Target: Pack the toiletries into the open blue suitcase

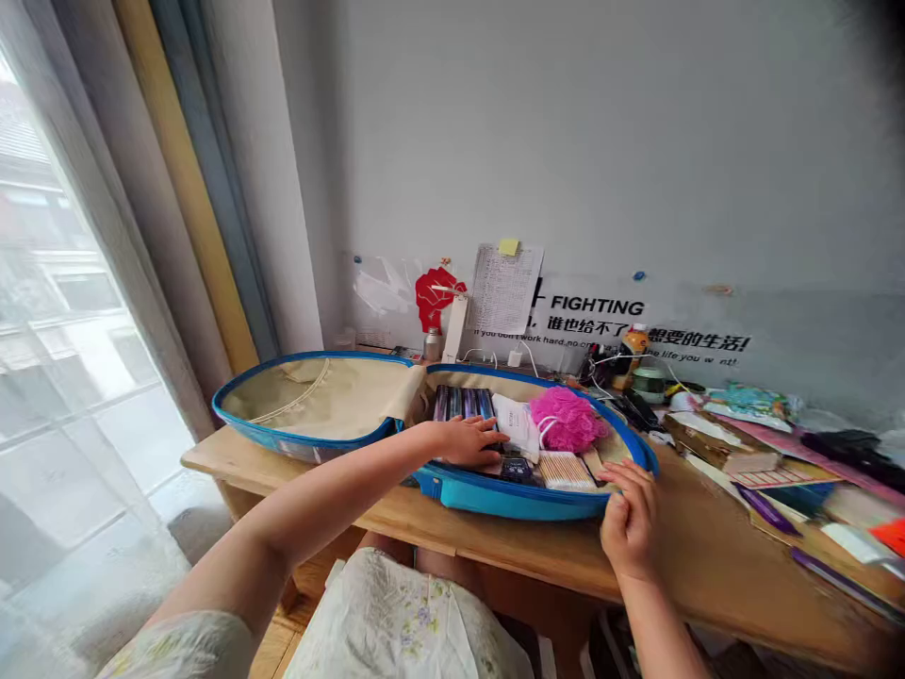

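Observation:
An open blue suitcase (523,503) with a beige lining lies across the wooden table, its packed half on the right. Inside it my left hand (472,441) rests palm down with fingers spread, touching the packed items. Dark purple-striped packs (463,404) sit just behind that hand. Beside its fingertips are a white pouch (516,424) and a small dark box (516,469). A pink bath puff (567,420) and a pack of cotton swabs (564,470) lie further right. At the front right corner, my right hand (632,514) has its fingers bent over the suitcase rim, thumb outside.
The suitcase's other half (353,391) lies open to the left. Clutter on the right includes an orange-capped bottle (634,349), a green-and-white jar (649,384), papers and purple pens (767,509). Behind is a wall with a printed sheet (503,288); curtains (162,189) hang at left.

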Demonstrator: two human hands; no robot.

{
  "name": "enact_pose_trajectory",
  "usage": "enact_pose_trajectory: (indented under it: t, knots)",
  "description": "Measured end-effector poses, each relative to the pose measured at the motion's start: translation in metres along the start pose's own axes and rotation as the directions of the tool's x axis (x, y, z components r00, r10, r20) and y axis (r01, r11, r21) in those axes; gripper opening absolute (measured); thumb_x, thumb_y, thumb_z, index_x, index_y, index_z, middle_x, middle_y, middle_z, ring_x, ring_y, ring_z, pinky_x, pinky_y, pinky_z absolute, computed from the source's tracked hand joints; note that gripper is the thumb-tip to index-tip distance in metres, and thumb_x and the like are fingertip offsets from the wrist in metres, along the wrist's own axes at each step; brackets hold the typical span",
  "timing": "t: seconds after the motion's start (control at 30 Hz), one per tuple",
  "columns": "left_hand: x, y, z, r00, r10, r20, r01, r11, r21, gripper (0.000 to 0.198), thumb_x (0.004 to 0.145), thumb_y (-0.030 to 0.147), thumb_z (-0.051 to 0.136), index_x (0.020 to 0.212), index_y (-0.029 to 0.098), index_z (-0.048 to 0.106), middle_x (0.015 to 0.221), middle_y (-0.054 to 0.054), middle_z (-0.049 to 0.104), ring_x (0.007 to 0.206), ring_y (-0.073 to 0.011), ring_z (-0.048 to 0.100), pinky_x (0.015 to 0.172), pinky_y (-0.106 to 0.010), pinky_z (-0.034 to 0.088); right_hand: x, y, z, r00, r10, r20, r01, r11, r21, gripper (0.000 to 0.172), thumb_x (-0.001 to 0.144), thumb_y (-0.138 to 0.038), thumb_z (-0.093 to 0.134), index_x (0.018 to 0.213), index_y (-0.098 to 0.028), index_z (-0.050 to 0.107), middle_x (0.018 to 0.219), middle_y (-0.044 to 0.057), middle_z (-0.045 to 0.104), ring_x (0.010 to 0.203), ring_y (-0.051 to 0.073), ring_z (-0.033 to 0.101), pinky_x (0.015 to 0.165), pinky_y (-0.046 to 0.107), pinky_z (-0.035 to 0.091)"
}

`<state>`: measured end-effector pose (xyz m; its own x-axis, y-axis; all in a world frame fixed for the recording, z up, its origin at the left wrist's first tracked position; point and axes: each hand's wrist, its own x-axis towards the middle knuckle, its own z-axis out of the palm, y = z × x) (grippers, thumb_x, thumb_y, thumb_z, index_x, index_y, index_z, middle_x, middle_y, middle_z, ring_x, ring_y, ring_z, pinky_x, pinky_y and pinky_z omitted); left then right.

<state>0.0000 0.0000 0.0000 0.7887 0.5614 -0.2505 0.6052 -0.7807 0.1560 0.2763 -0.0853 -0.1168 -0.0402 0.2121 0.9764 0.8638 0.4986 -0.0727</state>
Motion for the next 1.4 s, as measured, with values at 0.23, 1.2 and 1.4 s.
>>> enact_pose_trajectory:
  t: [0.23,1.2,1.4]
  knots:
    - [0.001,-0.007,0.002,0.999,0.029,-0.028,-0.03,0.999,-0.034,0.056,0.101,0.046,0.034,0.152,0.023,0.034,0.163,-0.012,0.018,0.149,-0.034,0.019,0.118,-0.056,0.021,-0.003,0.002,0.001,0.999,0.037,-0.001,-0.037,0.999,0.002,0.029,0.097,-0.031,0.035,0.096,-0.021,0.062,0.099,0.011,0.065,0.111,0.027,0.057,0.098,0.051,0.043]
    - [-0.181,-0.108,0.141,0.309,-0.393,-0.866,0.559,0.812,-0.169,0.041,0.097,0.037,0.039,0.132,0.029,0.059,0.145,-0.008,0.053,0.141,-0.0314,0.039,0.117,-0.06,0.021,0.0,0.011,-0.008,0.995,0.046,0.09,-0.039,0.997,-0.072,0.034,0.097,-0.039,0.033,0.086,-0.022,0.06,0.088,0.01,0.065,0.104,0.027,0.06,0.095,0.048,0.044]
    - [-0.178,-0.112,0.141,0.308,-0.34,-0.888,0.538,0.832,-0.132,0.035,0.097,0.038,0.043,0.122,0.031,0.066,0.137,-0.006,0.061,0.135,-0.0303,0.047,0.117,-0.057,0.019,-0.002,0.013,-0.018,0.991,0.005,0.13,0.02,0.982,-0.19,0.03,0.096,-0.033,0.035,0.083,-0.023,0.061,0.083,0.007,0.067,0.098,0.024,0.062,0.098,0.045,0.038]
